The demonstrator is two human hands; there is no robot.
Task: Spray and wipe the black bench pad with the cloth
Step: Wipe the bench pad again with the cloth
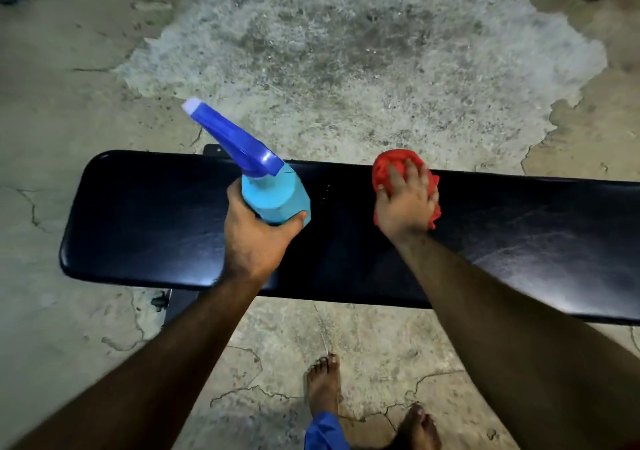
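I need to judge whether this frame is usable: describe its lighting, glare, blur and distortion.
Head view: dim overall, the corners darker; soft glare streaks on the right part of the black bench pad and a highlight on its near left edge; the wide lens bows the pad; the left hand with the spray bottle and the right hand on the red cloth are slightly soft, both forearms blurred near the frame edge.

A long, glossy black pad (346, 235) runs left to right. A light blue spray bottle (273, 196) with a darker blue head, nozzle tilted far-left, is above its middle. A crumpled red cloth (384, 169) lies on its far edge, right of the bottle.
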